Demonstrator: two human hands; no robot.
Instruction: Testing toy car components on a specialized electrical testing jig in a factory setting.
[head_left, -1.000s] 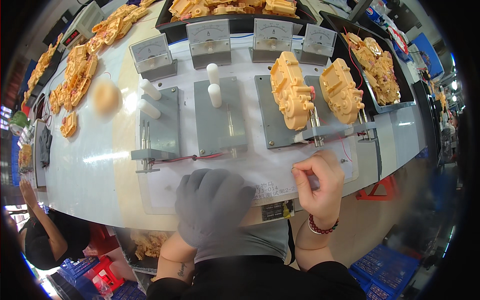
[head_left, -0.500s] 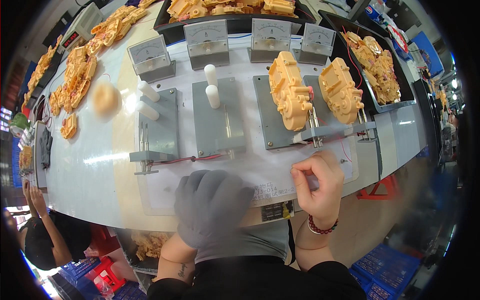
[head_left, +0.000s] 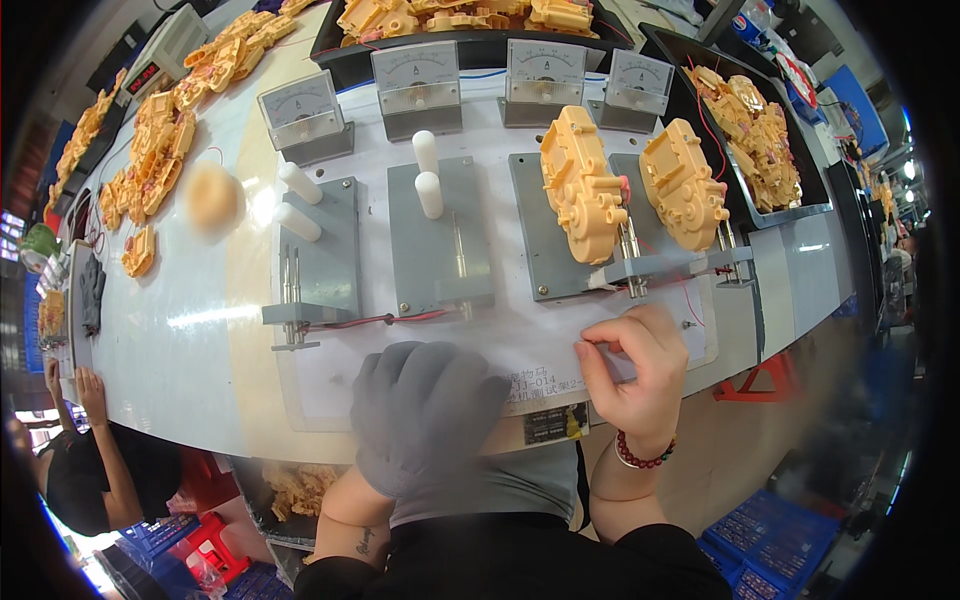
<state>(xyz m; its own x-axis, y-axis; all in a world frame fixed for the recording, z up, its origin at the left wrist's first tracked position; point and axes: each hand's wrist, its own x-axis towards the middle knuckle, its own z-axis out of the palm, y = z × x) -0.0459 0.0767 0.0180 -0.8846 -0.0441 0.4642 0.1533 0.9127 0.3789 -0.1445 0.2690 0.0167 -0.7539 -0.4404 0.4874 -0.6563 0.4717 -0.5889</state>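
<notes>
My left hand (head_left: 420, 415), in a grey glove, rests at the front edge of the table with its fingers curled under. Its fingertips and anything in them are hidden. To the right, my bare right hand (head_left: 640, 375) is closed in a loose pinch, thumb against bent index finger, with nothing showing between them. Just beyond it, one yellow plastic gearbox-like housing (head_left: 582, 190) sits on a grey test fixture (head_left: 540, 270). A second yellow housing (head_left: 683, 185) sits on the fixture beside it. Two grey fixtures with white pegs, a left one (head_left: 335, 260) and a middle one (head_left: 425, 260), bear no housing.
Several analog meters, one of them a left-middle meter (head_left: 416, 85), line the back of the fixtures. Black trays of yellow housings stand behind, including a right tray (head_left: 800, 215). More yellow housings (head_left: 150, 150) lie at left. A co-worker's hands (head_left: 85, 395) rest at the far left.
The fixtures and housings sit almost unchanged, with a slight shift of the view. My right thumb has moved a little left. The co-worker's nearer hand has shifted rightward.
</notes>
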